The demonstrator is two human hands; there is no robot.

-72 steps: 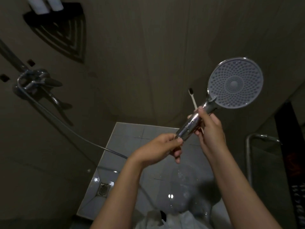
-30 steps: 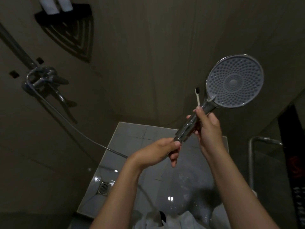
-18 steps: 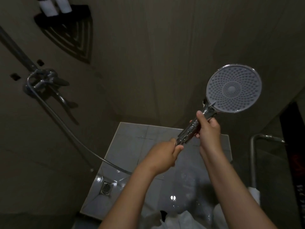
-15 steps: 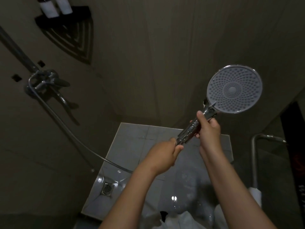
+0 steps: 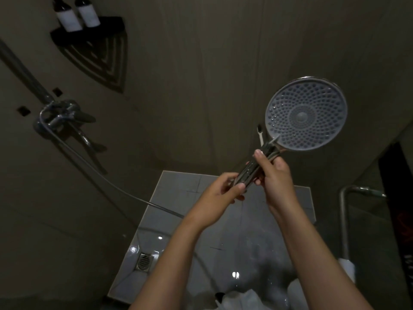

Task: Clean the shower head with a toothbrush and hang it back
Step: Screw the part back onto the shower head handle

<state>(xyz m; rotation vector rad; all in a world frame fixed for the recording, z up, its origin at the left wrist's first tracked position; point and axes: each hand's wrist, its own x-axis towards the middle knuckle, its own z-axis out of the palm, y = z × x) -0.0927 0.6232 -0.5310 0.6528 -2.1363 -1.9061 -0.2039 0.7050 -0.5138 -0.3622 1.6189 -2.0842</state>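
Observation:
A round shower head (image 5: 306, 114) with a grey nozzle face points toward me, held up at the right on its chrome handle (image 5: 250, 170). My right hand (image 5: 276, 177) grips the upper handle just below the head. A white toothbrush (image 5: 260, 135) with a dark brush end sticks up behind that hand, left of the head; most of its handle is hidden. My left hand (image 5: 220, 194) pinches the lower end of the handle, where the hose (image 5: 125, 192) joins.
The hose runs left to a chrome mixer tap (image 5: 60, 118) on the wall. A black corner shelf (image 5: 93, 34) with two bottles (image 5: 77, 15) hangs at upper left. Below lie wet floor tiles with a drain (image 5: 144, 261). A metal rail (image 5: 345, 220) stands at right.
The toothbrush tip shows again left of the shower head, after being hidden half a second ago. The shower head has tilted slightly, and my left hand's grip on the handle end has shifted.

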